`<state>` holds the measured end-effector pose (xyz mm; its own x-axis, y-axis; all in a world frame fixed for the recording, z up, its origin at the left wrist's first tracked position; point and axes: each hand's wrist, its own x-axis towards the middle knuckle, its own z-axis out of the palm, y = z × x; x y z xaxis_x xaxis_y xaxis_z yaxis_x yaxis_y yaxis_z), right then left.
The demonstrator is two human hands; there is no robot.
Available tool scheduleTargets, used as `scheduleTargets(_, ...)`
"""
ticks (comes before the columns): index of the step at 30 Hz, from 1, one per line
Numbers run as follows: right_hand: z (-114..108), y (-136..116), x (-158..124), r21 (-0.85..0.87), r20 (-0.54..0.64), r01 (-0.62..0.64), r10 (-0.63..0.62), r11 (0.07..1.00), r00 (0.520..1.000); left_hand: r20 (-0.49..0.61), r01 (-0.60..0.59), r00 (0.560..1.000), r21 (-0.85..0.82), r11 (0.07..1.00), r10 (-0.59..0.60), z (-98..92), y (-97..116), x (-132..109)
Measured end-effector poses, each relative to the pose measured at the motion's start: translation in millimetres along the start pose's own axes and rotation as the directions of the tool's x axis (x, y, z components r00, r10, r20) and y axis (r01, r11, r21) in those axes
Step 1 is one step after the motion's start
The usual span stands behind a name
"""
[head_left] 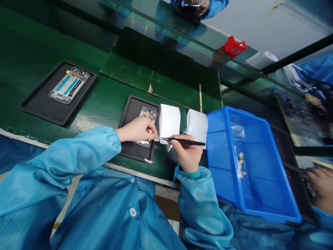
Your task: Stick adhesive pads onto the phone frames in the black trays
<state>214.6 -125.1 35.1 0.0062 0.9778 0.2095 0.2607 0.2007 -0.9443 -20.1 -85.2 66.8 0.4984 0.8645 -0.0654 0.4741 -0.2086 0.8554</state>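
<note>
My left hand [137, 130] is closed in a pinch over an opened phone body [148, 114], whose circuit parts show past the fingers. A small pale piece [156, 138] shows at those fingertips; its kind is too small to make out. Black tweezers [188, 142] lie in my right hand [189, 156], their tip pointing left, close to the pale piece. Under the phone body is a black tray [127, 147]. Two white paper pads [170, 119] with curved sheets stand between the tray and the blue bin, the right one [198, 125] partly behind my right hand.
At the left, another black tray [39, 102] carries a second phone body [69, 85]. A blue bin [221, 156] with scraps and clear plastic inside stands at the right. Behind are a raised green board [166, 76] and a red holder [235, 46]. Co-workers' hands [324, 187] show at right and top.
</note>
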Motion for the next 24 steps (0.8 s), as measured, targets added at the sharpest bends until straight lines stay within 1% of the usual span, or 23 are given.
scheduleTargets(4,4,-2,-1,-0.021,-0.015,-0.012,0.012,1.000,1.000,-0.030,0.001,1.000,-0.012,1.000,-0.002,0.6,1,-5)
scheduleTargets(9,7,1,-3,-0.012,-0.021,-0.009,0.009,1.000,1.000,-0.031,0.017,0.999,-0.065,0.998,-0.019,2.2,-4,-7)
scheduleTargets(14,11,-1,-4,0.020,-0.028,0.005,-0.004,1.000,1.000,-0.028,-0.001,1.000,-0.078,0.997,-0.001,3.5,-5,-8)
scheduleTargets(19,15,-4,-2,-0.010,-0.079,0.019,-0.019,1.000,0.997,-0.033,0.022,0.999,-0.081,0.996,-0.025,-1.4,-6,-7)
scheduleTargets(21,15,-3,0,-0.002,-0.110,0.016,-0.016,1.000,0.994,-0.081,0.043,0.996,-0.027,0.999,-0.045,-7.6,-8,-8)
scheduleTargets(23,15,-3,3,0.028,-0.134,0.020,-0.016,0.999,0.991,-0.180,0.101,0.981,0.144,0.984,-0.074,-14.4,-12,-10)
scheduleTargets(24,15,-3,5,0.039,-0.144,0.025,-0.019,0.999,0.989,-0.230,0.148,0.969,0.264,0.953,-0.087,-17.0,-15,-11)
